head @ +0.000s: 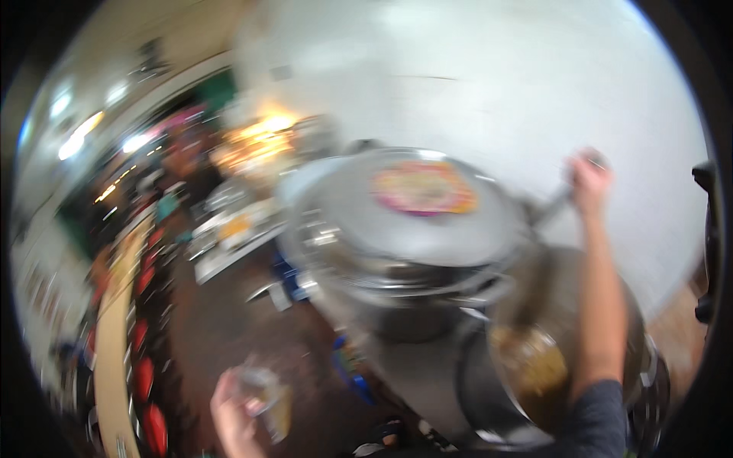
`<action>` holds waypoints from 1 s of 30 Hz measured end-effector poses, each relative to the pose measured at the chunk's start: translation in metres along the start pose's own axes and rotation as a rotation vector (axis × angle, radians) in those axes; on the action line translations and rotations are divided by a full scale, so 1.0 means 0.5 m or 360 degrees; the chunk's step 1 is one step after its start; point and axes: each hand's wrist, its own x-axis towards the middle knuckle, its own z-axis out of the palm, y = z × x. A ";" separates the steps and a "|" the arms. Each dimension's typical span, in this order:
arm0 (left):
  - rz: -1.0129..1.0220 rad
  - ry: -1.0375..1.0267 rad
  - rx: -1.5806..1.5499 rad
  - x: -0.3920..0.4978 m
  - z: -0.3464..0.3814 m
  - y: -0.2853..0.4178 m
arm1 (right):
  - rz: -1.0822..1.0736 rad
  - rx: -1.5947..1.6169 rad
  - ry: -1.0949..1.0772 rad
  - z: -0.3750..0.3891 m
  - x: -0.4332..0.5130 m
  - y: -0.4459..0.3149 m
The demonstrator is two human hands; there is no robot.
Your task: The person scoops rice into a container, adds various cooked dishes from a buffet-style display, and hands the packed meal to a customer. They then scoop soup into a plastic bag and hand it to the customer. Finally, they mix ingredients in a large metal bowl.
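Note:
The picture is heavily blurred. At the lower left, my left hand (232, 409) grips a clear plastic cup (269, 395), tilted, with something yellowish in its lower part. My right hand (592, 180) is raised near the pale wall, closed around a grey metal handle (554, 207) that slants down to the left. The handle looks like a ladle's, but its far end cannot be made out. Below my right forearm stands a large metal pot (610, 286), open at the top. A yellowish-brown liquid (538, 360) shows deep inside it.
Left of the open pot stands another big pot, covered by a metal lid (343, 200) with a colourful patterned piece (424, 189) on top. A white tray (229, 257) with dishes lies beyond. Along the left run a long wooden table (114, 320) and red seats (153, 429). People appear farther back.

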 end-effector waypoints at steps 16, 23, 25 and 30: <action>0.0000 -0.0121 0.0004 -0.049 0.017 -0.020 | 0.0050 0.0337 0.0389 -0.054 -0.008 0.014; 0.0051 -0.0222 -0.0063 -0.062 0.038 0.015 | -0.0610 0.0031 -0.0369 0.004 -0.048 -0.557; 0.0027 -0.0291 -0.0006 -0.058 0.049 0.035 | -0.0738 0.0155 -0.0788 0.089 -0.103 -0.687; 0.0080 -0.0433 -0.0037 -0.032 0.060 0.068 | -0.1177 0.0254 -0.1584 0.336 -0.284 -0.814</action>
